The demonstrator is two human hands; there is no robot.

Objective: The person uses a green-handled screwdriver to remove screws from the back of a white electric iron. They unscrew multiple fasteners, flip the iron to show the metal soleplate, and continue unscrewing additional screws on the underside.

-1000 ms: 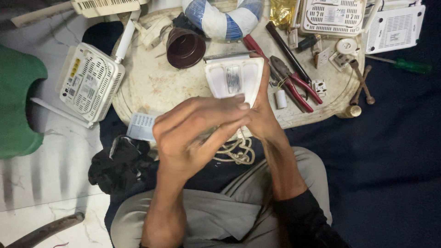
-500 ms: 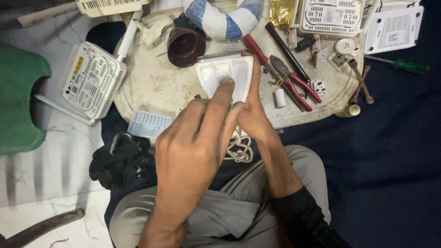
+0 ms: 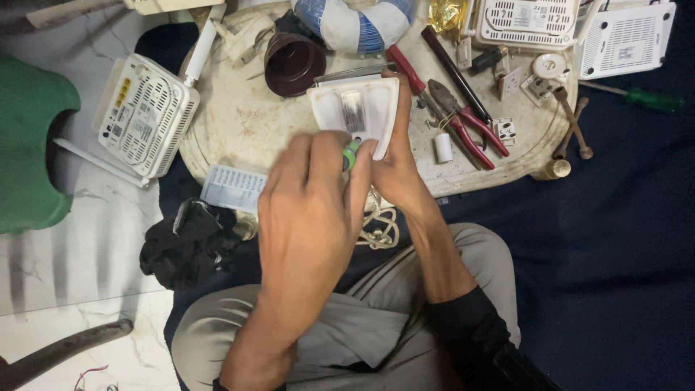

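Note:
A small white plastic device casing (image 3: 356, 112) with a silver label lies at the near edge of a round cream tray (image 3: 239, 119). My right hand (image 3: 394, 163) grips its right side, fingers running up along the edge. My left hand (image 3: 311, 210) is closed around a green-handled tool (image 3: 350, 153), its tip hidden at the casing's near edge. A coil of white cord (image 3: 380, 228) lies on my lap below both hands.
On the tray: a dark brown cup (image 3: 293, 64), red-handled pliers (image 3: 463, 123), a blue-white tape roll (image 3: 355, 22), small parts. White routers (image 3: 148, 112) (image 3: 626, 40) sit at left and upper right. A green screwdriver (image 3: 648, 98), black cloth (image 3: 184, 242) and a green object (image 3: 29, 145) lie around.
The casing has gone from being held above my lap to lying farther out on the tray. My left hand has shifted from covering it to holding the green tool at its near edge.

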